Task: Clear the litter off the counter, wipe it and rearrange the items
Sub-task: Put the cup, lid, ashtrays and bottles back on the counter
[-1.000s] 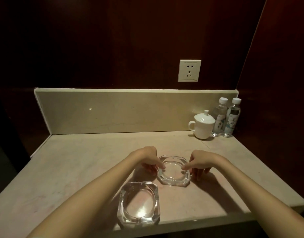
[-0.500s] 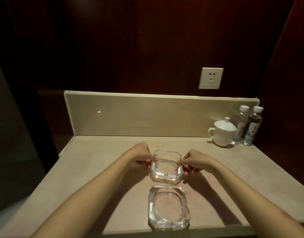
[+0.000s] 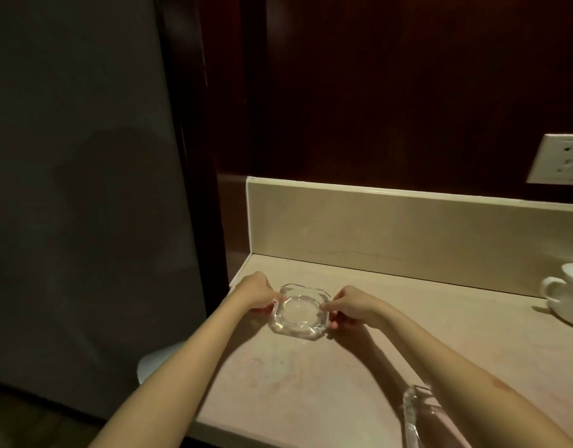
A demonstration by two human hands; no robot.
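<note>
Nearest, at about 5 o'clock by the front edge of the desk (image 3: 311, 399), a second glass ashtray (image 3: 414, 415) pokes out from under the right forearm, mostly hidden, close to the drop; risk: if that arm sweeps back or down it could knock the piece off the edge, and thick glass would likely break on the floor; at 7 o'clock, below desk level, a pale rounded object (image 3: 156, 363), cannot tell what it is; mid-scene, around 11 o'clock, the clear glass ashtray (image 3: 299, 313) sits low on the desk near its left end, whether resting or just lifted cannot be told; left hand (image 3: 257, 294) pinches its left rim, fingers curled on the glass; right hand (image 3: 350, 307) pinches the right rim the same way, so both are clamped on the one piece; risk: grip is fingertip-only on smooth glass, a slip would probably drop it onto stone and chip it; placed too far left it could overhang the side edge; farther, at 3 o'clock, a white cup (image 3: 566, 297) half out of view, well apart from the hands; backsplash (image 3: 408, 234) behind; at 2 o'clock a wall socket (image 3: 560, 160); no litter visible on the surface, so this looks like the rearranging stage.
</note>
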